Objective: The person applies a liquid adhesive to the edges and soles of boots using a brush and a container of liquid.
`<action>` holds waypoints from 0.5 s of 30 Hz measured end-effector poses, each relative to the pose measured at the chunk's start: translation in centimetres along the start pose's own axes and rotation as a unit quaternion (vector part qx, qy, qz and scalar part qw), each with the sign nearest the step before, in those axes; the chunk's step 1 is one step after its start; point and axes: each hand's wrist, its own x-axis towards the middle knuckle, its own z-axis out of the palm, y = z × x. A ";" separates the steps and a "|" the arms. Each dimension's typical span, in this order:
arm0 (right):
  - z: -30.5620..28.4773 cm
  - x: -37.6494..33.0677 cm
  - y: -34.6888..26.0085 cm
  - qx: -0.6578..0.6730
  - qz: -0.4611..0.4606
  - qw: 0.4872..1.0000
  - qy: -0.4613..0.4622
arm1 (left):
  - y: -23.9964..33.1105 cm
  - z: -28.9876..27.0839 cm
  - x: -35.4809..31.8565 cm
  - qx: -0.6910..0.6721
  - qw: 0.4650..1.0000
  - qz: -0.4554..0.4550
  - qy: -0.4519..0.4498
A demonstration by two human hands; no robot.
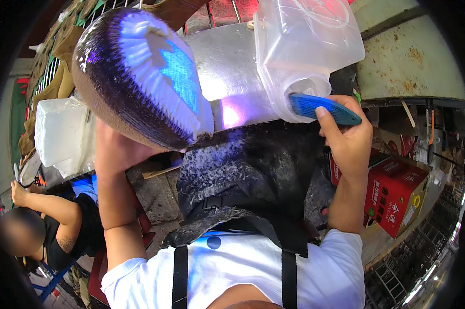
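Observation:
A brown shoe upper on a last (111, 87) is held up at the upper left, its underside turned to the right. Pleated edges ring that underside around a bright blue patch in the middle. My left hand (120, 147) grips the shoe from below and behind, and most of its fingers are hidden. In my right hand (348, 131) is a blue-handled brush (338, 109), pinched between thumb and fingers. The brush's far end reaches into the round mouth of a translucent plastic container (310, 46) lying on its side; its tip is hidden inside.
Behind the shoe lies a shiny metal work surface (217, 56). Another translucent container (62, 131) stands at the left, near a rack of brown shoe parts (62, 82). Red cartons (394, 193) are at the lower right. A person in black (62, 224) works at the lower left.

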 end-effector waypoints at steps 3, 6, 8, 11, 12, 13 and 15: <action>-0.2 0.2 -0.3 0.138 0.066 0.988 -0.010 | 1.7 0.9 -0.7 -0.024 0.994 -0.006 0.104; -0.6 1.4 0.9 0.133 -0.006 0.990 -0.048 | 3.8 1.3 -1.2 -0.065 0.980 -0.159 0.100; -0.8 1.8 1.2 0.086 -0.072 0.989 -0.100 | 4.1 0.2 -0.4 -0.061 0.985 -0.150 0.053; -1.8 2.0 0.8 0.116 0.015 0.986 -0.117 | 2.2 -0.8 -0.4 -0.095 0.980 -0.160 -0.078; -1.9 2.0 0.8 0.143 0.064 0.981 -0.114 | 1.4 -0.4 -0.7 -0.123 0.978 -0.163 -0.050; -2.0 2.0 1.1 0.208 0.102 0.966 -0.117 | 0.6 0.3 -1.2 -0.150 0.974 -0.168 -0.022; -2.4 2.5 1.9 0.334 0.175 0.918 -0.126 | -0.2 0.8 -1.0 -0.214 0.961 -0.174 0.026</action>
